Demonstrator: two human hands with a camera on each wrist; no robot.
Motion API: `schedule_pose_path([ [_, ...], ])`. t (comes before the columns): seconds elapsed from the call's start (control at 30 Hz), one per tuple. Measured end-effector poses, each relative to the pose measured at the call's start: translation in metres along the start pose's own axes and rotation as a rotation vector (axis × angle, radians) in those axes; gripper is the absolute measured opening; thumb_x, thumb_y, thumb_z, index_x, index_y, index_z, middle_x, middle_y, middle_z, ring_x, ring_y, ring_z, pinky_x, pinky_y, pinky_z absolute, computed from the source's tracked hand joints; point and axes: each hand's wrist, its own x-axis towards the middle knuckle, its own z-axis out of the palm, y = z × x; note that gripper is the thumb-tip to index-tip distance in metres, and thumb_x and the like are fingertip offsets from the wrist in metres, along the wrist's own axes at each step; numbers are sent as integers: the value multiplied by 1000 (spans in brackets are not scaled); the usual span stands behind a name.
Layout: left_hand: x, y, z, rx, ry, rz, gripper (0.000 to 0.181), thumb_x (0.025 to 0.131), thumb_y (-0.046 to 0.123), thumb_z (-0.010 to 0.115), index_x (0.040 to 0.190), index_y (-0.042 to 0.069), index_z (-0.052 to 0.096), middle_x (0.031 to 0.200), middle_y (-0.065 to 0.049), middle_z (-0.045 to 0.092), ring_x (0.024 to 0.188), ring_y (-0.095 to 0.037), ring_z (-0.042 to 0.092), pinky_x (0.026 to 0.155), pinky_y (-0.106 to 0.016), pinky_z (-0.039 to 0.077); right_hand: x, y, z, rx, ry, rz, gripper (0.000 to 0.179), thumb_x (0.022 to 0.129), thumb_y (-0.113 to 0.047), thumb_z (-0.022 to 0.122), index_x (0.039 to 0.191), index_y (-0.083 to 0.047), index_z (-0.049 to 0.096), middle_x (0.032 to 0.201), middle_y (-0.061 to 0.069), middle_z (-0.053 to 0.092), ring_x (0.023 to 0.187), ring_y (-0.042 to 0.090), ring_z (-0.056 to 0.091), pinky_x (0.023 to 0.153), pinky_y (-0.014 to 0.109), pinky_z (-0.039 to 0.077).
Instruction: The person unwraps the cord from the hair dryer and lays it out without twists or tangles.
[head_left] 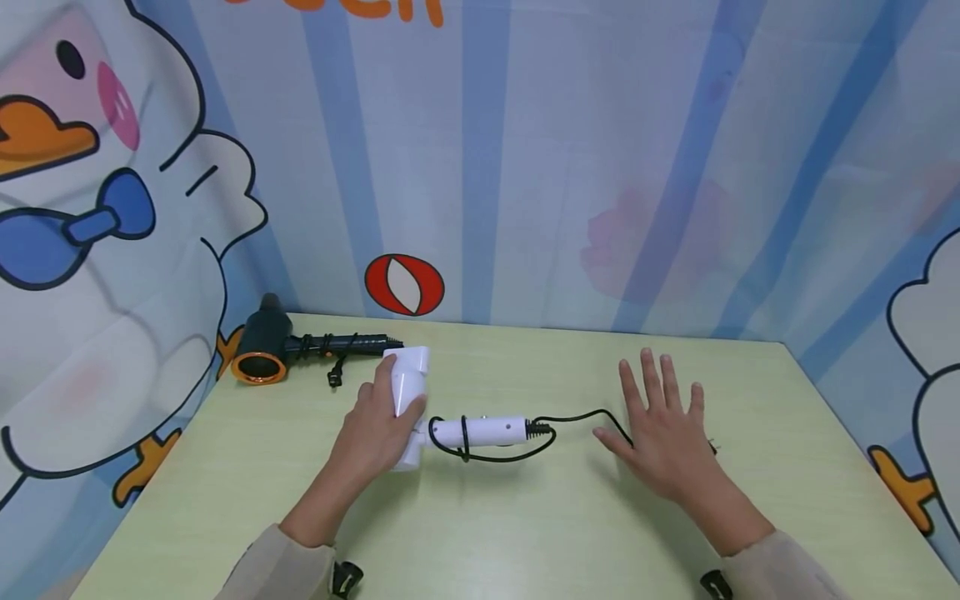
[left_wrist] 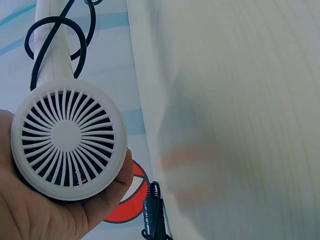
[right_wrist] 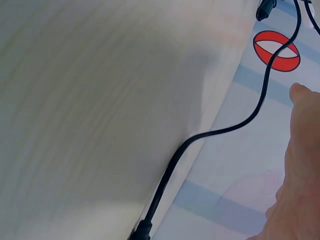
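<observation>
A white hair dryer (head_left: 411, 385) is gripped by my left hand (head_left: 375, 437) round its barrel, its handle pointing right. The shadow below suggests it is slightly above the table. In the left wrist view, its round slotted grille (left_wrist: 66, 136) faces the camera, with fingers curled about the barrel. A black cord (head_left: 577, 417) is looped round the handle and runs right. My right hand (head_left: 663, 433) is spread flat over the cord's far end, fingers straight, holding nothing. The right wrist view shows the cord hanging beside the thumb, ending in a plug (right_wrist: 141, 231) at the bottom edge.
A dark green hair dryer (head_left: 272, 333) with an orange rim lies at the table's back left, its cord wound round its handle and its plug in front. The pale table (head_left: 525, 533) meets a blue-striped cartoon curtain (head_left: 540, 167) behind.
</observation>
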Motion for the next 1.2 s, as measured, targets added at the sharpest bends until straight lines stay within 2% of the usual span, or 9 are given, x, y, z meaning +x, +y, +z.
schedule_pose_path([
  [0.13, 0, -1, 1, -4, -1, 8, 80, 100, 43, 56, 161, 18, 13, 129, -23, 50, 97, -35, 62, 67, -43, 56, 6, -11, 7, 17, -16, -13, 95, 98, -67, 46, 164, -12, 5, 169, 17, -4, 155, 41, -2, 110, 76, 13],
  [0.3, 0, -1, 2, -7, -9, 10, 80, 100, 44, 56, 161, 19, 13, 129, -23, 49, 96, -35, 62, 67, -43, 56, 15, -27, 18, 13, -15, -65, 93, 98, -66, 47, 164, -11, 9, 169, 19, 10, 154, 43, 9, 111, 74, 18],
  [0.57, -1, 0, 4, -11, -6, 15, 79, 99, 43, 57, 161, 19, 14, 129, -23, 50, 95, -35, 62, 65, -42, 56, 29, -48, 30, -51, -38, -161, 92, 96, -52, 62, 163, -8, 17, 165, 20, 24, 151, 43, 22, 109, 72, 28],
  [0.67, -2, 1, 4, -15, -6, 18, 80, 99, 43, 57, 161, 19, 14, 129, -22, 50, 96, -34, 62, 66, -42, 56, 33, -54, 31, -38, -53, -185, 88, 96, -43, 67, 162, -7, 20, 164, 21, 27, 149, 44, 26, 107, 71, 31],
  [0.73, -2, 1, 4, -16, -8, 16, 80, 99, 43, 57, 161, 19, 14, 129, -22, 50, 97, -34, 62, 66, -43, 56, 36, -57, 31, -12, -72, -197, 80, 99, -33, 65, 161, -8, 23, 162, 21, 30, 148, 44, 30, 107, 70, 33],
  [0.87, -3, 0, 5, -14, -10, 14, 80, 99, 42, 58, 161, 19, 13, 129, -22, 50, 97, -34, 62, 67, -43, 57, 38, -61, 30, 18, -136, -205, 61, 105, -18, 53, 161, -11, 28, 158, 23, 37, 144, 44, 37, 106, 68, 36],
  [0.97, -3, 0, 4, -9, -9, 10, 80, 99, 43, 58, 161, 19, 13, 130, -22, 50, 98, -35, 62, 68, -44, 57, 39, -62, 30, 8, -177, -213, 57, 106, -9, 47, 160, -12, 30, 156, 23, 40, 143, 43, 40, 106, 66, 37],
  [1.1, -2, -1, 4, -3, -9, 3, 80, 99, 44, 57, 161, 19, 13, 132, -22, 49, 100, -35, 62, 70, -47, 58, 41, -63, 29, -12, -168, -246, 56, 102, 0, 49, 156, -7, 36, 147, 23, 50, 138, 41, 47, 105, 60, 41],
  [1.2, -2, -1, 3, -2, -12, 0, 80, 99, 44, 57, 161, 19, 13, 132, -22, 49, 101, -36, 62, 71, -47, 58, 42, -63, 30, -19, -135, -274, 47, 100, 2, 54, 147, 1, 47, 132, 21, 62, 128, 38, 56, 104, 55, 44],
])
